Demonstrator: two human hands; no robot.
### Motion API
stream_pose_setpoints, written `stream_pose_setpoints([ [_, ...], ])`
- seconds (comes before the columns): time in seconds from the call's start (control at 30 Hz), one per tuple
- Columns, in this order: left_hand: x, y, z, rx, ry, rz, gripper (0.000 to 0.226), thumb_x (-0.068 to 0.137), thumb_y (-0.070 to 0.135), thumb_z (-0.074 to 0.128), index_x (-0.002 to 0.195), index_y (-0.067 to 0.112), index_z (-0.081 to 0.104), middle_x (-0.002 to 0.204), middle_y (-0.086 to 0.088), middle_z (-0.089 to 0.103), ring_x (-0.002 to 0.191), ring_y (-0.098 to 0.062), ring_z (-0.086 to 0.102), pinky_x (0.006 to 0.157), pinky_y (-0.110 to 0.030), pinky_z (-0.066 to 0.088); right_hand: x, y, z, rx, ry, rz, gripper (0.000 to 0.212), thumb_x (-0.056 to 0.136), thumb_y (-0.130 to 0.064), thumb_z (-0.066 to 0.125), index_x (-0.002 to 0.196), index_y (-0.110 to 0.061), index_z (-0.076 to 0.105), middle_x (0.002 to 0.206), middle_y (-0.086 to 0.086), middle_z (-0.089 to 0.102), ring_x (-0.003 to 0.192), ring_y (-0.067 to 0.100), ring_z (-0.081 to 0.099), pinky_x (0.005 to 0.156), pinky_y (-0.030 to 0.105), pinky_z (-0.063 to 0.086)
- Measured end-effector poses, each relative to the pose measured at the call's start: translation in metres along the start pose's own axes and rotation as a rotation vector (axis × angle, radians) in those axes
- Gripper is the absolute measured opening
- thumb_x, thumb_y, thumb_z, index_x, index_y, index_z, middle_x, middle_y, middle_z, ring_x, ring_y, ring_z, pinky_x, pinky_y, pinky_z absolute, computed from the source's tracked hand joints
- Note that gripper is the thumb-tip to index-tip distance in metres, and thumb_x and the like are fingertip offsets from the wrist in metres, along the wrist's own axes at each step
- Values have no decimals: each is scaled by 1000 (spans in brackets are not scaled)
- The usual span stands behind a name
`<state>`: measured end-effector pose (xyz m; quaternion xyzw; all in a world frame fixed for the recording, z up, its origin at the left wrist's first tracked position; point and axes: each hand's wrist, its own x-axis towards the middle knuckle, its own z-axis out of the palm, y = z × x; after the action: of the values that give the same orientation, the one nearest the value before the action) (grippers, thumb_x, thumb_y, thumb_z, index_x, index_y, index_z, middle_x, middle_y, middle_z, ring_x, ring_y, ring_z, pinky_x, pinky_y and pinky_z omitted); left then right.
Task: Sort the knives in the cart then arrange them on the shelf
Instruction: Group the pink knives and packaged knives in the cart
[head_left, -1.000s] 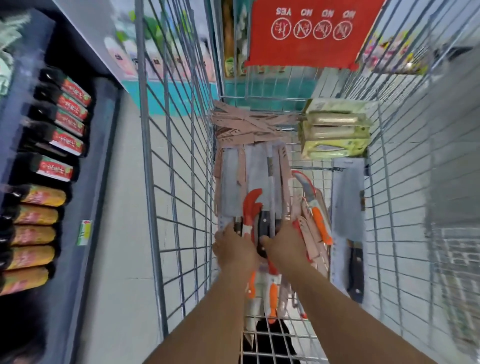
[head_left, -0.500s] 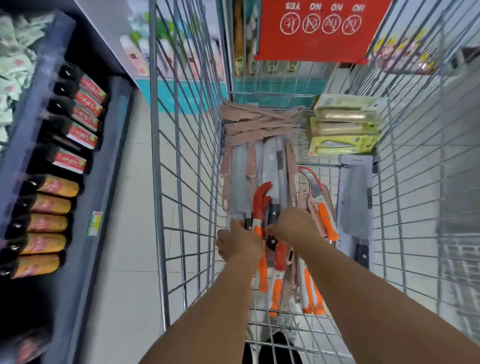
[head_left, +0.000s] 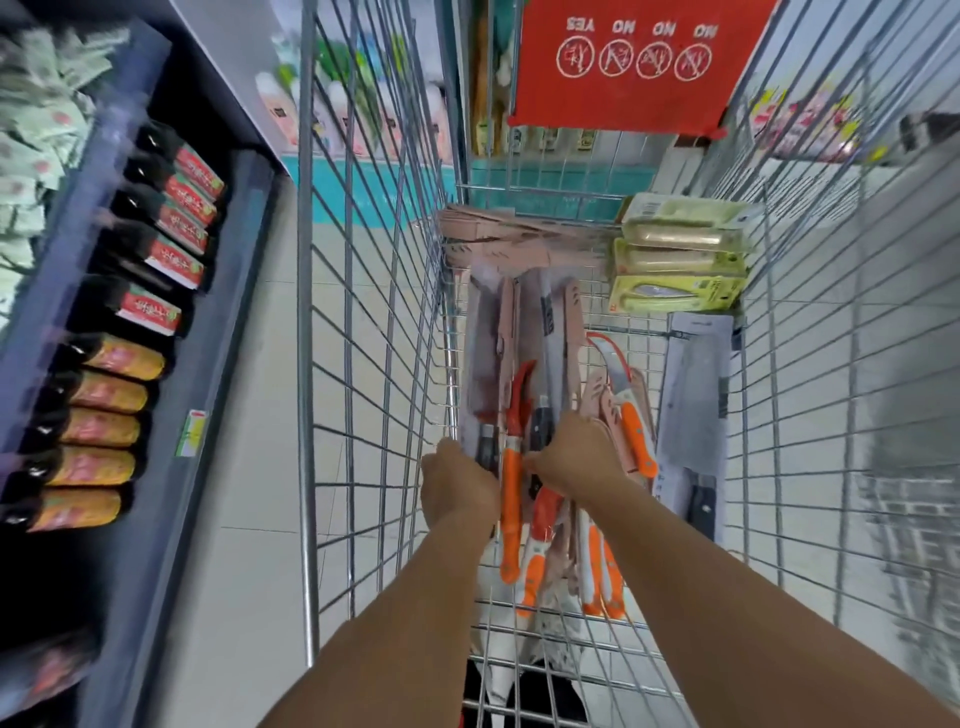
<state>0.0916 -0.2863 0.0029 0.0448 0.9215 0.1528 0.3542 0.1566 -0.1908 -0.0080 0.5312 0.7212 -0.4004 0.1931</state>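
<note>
Two bare forearms enter from the bottom of the frame and converge at centre, inside a wire cart that fills the middle of the view. The cart's left wall rises steeply at centre left; its right wall slopes across the right side. A dark shelf stocked with bottles runs down the left edge, separated from the cart by a strip of pale floor. A red sign hangs on the cart's far end at top centre.

Packaged knives lie lengthwise on the cart floor, left of centre, close against the left wall. A boxed cleaver lies flat near the right wall, with a narrow strip of bare grid between it and the central pile. Green packs are stacked in the far right corner; pink sheaths lie crosswise in the far left corner.

Left hand: back facing the camera, fingers curled over the near end of the knife pile; what they grip cannot be determined. Right hand: just beside the left, fingers curled down onto the handle ends; exact grip hidden. An orange-handled knife with a red blade cover stands between both hands. More orange handles lie below the right wrist.
</note>
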Motion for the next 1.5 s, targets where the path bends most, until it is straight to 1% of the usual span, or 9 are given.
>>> stream_pose_setpoints([
  [0.4, -29, -5, -24, -19, 91, -14, 21, 92, 4, 45, 112, 10, 45, 76, 2, 45, 60, -12, 44, 46, -25, 29, -10, 6, -19, -129, -147, 17, 30, 84, -16, 67, 67, -11, 44, 65, 2, 47, 56, 12, 47, 51, 23, 42],
  [0.57, -40, 3, -39, -167, 82, 28, 17, 87, 9, 52, 102, 12, 47, 77, 0, 49, 64, -18, 48, 55, -27, 36, -21, 5, -17, -161, -168, -33, 37, 93, -35, 54, 68, -9, 48, 67, 4, 47, 62, 17, 48, 54, 27, 38],
  [0.77, -49, 5, -40, -376, 72, 67, 14, 86, 3, 48, 96, 13, 51, 77, -1, 55, 63, -12, 49, 48, -23, 34, -46, -3, -20, 271, 169, -173, 30, 98, -36, 39, 99, -15, 61, 85, -2, 60, 81, 17, 55, 65, 27, 36],
  [0.9, -58, 10, -22, -505, -50, 57, 11, 89, 15, 52, 99, 14, 55, 91, -6, 64, 81, -25, 62, 69, -34, 54, -64, -4, -22, 558, 103, -207, 46, 95, -35, 50, 138, -18, 44, 130, 1, 55, 116, 15, 51, 89, 23, 34],
  [1.0, -68, 14, -3, -469, -187, 55, 20, 92, 9, 48, 110, 11, 55, 107, -10, 61, 97, -28, 61, 80, -33, 50, -70, 10, -22, 653, 101, -159, 65, 91, -35, 60, 147, -19, 31, 150, -2, 36, 136, 16, 36, 103, 28, 31],
  [1.1, -79, 18, 18, -488, -382, 95, 22, 88, 13, 47, 109, 10, 54, 105, -15, 63, 91, -26, 62, 80, -44, 55, -70, 29, -26, 593, 148, -39, 76, 83, -35, 68, 146, -16, 29, 146, 4, 39, 122, 20, 46, 93, 29, 38],
  [1.23, -93, 32, 40, -441, -516, 208, 22, 95, 18, 47, 116, 18, 53, 107, -4, 64, 95, -17, 62, 80, -32, 54, -70, 54, -37, 484, 359, 96, 62, 76, -30, 69, 128, -11, 41, 115, 9, 48, 86, 20, 50, 63, 27, 37],
  [1.37, -101, 47, 59, -339, -549, 278, 29, 91, 5, 49, 115, 19, 56, 97, 0, 66, 83, -12, 60, 71, -11, 48, -64, 81, -49, 349, 428, 201, 48, 88, -20, 54, 132, -13, 37, 120, 14, 41, 83, 25, 46, 71, 32, 39],
  [1.5, -100, 50, 76, -80, -578, 477, 61, 87, 3, 53, 143, 21, 37, 128, -3, 55, 117, -22, 54, 98, -29, 43, -59, 97, -49, 175, 416, 211, 58, 88, -9, 49, 142, -22, 31, 143, 9, 27, 114, 30, 44, 87, 37, 43],
])
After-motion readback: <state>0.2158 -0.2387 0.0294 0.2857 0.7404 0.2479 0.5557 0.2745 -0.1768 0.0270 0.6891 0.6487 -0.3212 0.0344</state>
